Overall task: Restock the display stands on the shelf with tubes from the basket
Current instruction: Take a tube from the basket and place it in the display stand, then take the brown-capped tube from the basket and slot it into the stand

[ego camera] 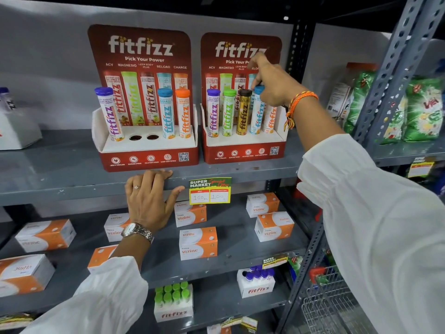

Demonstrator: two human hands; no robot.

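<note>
Tubes filled the right display stand [243,143]; the right hand [272,83] pinched the blue tube's [256,112] cap, apparently seating it, while the left hand [149,201], spread flat left of that stand, braced on the shelf [72,186].

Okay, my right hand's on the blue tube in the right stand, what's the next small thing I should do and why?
Probably let go of the blue tube and reach for the basket. The right hand has its fingers at the tube's cap, and the tube looks seated, with the right stand showing five tubes. The left stand shows two empty holes, so those likely need filling next.
</note>
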